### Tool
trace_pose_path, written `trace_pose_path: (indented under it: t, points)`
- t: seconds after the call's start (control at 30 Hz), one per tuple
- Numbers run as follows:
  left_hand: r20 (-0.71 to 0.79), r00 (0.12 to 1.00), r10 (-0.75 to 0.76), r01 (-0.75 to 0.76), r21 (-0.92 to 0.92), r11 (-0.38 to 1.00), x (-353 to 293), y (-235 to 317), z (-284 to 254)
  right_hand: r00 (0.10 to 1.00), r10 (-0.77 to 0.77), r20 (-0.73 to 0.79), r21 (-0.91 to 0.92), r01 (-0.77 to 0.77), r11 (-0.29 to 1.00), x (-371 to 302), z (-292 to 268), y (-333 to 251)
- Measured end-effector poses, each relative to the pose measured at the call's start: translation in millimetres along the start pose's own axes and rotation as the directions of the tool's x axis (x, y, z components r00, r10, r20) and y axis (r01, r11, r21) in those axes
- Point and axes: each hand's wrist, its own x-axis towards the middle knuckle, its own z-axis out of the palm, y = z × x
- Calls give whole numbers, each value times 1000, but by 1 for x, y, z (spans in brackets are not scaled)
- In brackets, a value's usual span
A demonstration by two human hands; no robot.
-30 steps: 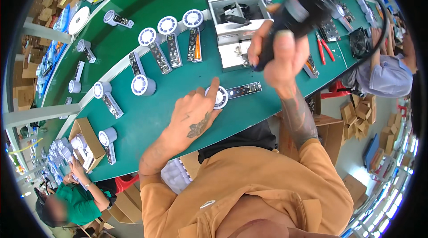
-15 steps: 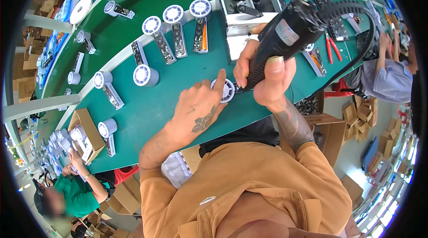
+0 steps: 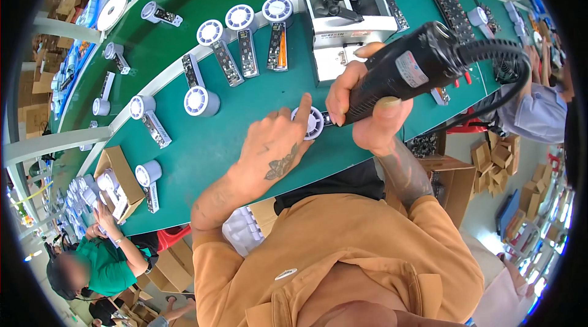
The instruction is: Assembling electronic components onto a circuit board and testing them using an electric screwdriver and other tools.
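My left hand (image 3: pixel 269 146) grips the round white head of a small handheld fan (image 3: pixel 315 124), index finger stretched along its far side. The fan lies on the green bench mat, its opened handle with the circuit board pointing right. In my right hand (image 3: pixel 373 119) is a black electric screwdriver (image 3: pixel 407 73), fingers wrapped around its body. The tool slants, with its tip down at the fan's handle and its cable end up to the right. My fingers and the tool hide most of the handle and the tip.
A silver screw feeder (image 3: pixel 349 27) stands beyond my right hand. Several opened fans (image 3: pixel 277 45) lie across the mat to the far left. A cardboard box (image 3: pixel 125 183) with fan parts sits at the left, near a co-worker in green (image 3: pixel 110 266). The screwdriver's cable (image 3: pixel 520 76) loops at the right.
The screwdriver's cable end has swung right and toward me, tilting the tool lower, and it now covers most of the red pliers. My left hand and the fan stay nearly in place.
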Motion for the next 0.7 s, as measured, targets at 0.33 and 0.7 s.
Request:
trace_pose_path:
  t: [0.33, 0.7]
  points:
    - [15, 999, -42, 41, 12, 999, -5, -1, 3, 979, 55, 197, 81, -72, 994, -25, -12, 17]
    - [-312, 857, -410, 301, -342, 890, -62, -88, -96, 939, -114, -325, 277, 210, 938, -34, -77, -22]
